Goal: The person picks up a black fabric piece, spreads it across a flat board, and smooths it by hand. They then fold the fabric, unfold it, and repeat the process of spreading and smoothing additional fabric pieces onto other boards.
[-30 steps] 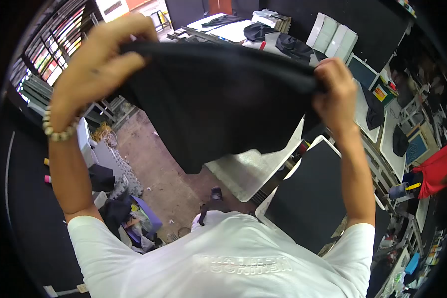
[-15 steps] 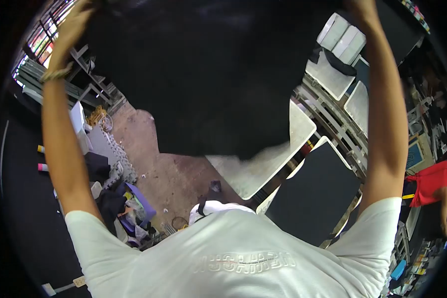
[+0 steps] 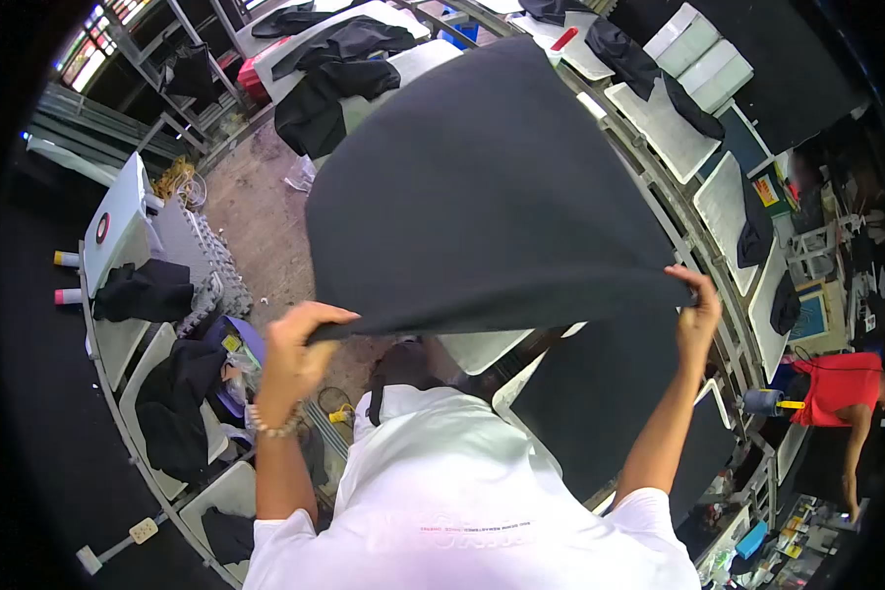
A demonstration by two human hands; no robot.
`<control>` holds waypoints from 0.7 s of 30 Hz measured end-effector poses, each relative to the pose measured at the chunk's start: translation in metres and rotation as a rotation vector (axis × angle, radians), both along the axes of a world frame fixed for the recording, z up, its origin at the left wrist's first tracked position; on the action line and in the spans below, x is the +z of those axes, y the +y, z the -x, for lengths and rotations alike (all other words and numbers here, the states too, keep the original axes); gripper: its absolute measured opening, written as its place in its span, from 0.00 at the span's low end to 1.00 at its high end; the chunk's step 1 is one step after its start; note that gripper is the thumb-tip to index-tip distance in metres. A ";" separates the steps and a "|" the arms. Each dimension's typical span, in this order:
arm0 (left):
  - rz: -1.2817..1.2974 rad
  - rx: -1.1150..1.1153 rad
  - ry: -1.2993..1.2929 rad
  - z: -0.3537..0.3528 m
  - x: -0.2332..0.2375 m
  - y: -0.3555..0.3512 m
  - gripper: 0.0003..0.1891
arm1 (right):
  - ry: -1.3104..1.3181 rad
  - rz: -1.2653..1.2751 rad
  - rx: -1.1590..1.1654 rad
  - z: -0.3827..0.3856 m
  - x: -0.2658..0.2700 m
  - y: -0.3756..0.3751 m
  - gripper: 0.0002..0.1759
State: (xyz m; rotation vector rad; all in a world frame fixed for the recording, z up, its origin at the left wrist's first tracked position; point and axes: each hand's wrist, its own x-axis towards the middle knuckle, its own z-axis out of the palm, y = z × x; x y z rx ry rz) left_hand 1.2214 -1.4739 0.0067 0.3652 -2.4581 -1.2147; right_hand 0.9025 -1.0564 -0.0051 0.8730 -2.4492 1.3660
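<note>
A wide piece of black fabric (image 3: 492, 197) is stretched out before me, billowing at its far side. My left hand (image 3: 300, 354), with a beaded bracelet at the wrist, is closed on its near left corner. At the near right corner, my right hand (image 3: 696, 315) pinches the same edge between thumb and fingers. The near edge runs nearly straight between both hands. Beneath and beside the fabric, more black cloth (image 3: 600, 403) lies flat over a white-edged board. Part of another pale board (image 3: 482, 351) shows under the near edge.
White boards (image 3: 669, 138) on a metal rail curve along the right, several with dark cloth. More boards with black garments (image 3: 172, 403) line the left, near a purple bin (image 3: 241, 339). A person in red (image 3: 836, 388) is at far right. White boxes (image 3: 698, 59) stand behind.
Both hands have come down from high at the frame's top toward my body, still holding the fabric. The fabric has swung from hanging in front of me to spreading outward.
</note>
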 end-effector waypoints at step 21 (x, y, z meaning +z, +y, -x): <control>-0.093 -0.200 -0.496 -0.026 -0.157 0.052 0.11 | -0.316 -0.232 -0.215 -0.078 -0.139 0.091 0.29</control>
